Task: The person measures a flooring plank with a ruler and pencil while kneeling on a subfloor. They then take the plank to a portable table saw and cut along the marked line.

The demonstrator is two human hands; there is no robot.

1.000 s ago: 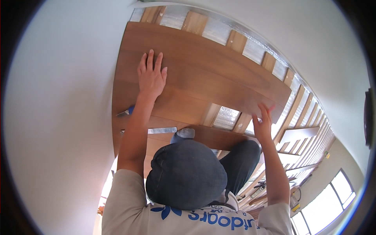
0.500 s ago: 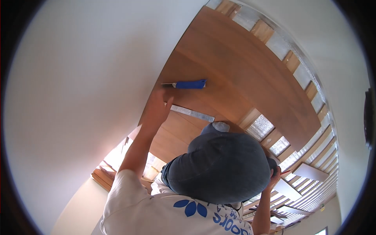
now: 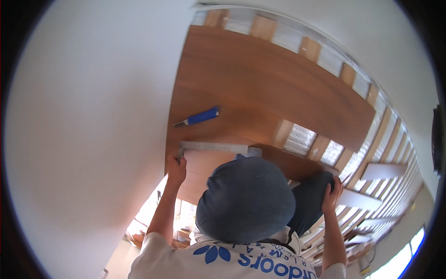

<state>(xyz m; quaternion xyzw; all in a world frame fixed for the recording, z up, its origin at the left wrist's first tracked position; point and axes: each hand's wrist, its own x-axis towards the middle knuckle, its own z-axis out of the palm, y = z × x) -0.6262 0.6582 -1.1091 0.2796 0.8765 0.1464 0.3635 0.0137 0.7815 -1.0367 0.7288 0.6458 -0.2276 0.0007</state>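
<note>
Left hand point(image 3: 175, 171) has moved nearer, pinching the metal square point(image 3: 213, 147) by its left end.
It stretches rightward from there, nearer than the blue-handled tool point(image 3: 202, 116); the right hand point(image 3: 331, 197) curls on the knee point(image 3: 319, 181), holding what I can't tell.

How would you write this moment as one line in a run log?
left hand: grips metal square | right hand: on knee | blue-handled tool: lies on brown boards

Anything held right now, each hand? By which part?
Left hand: metal square, gripped by its short leg. Right hand: rests at the knee; a thin stick shows beside it, but whether it's held can't be told.
</note>
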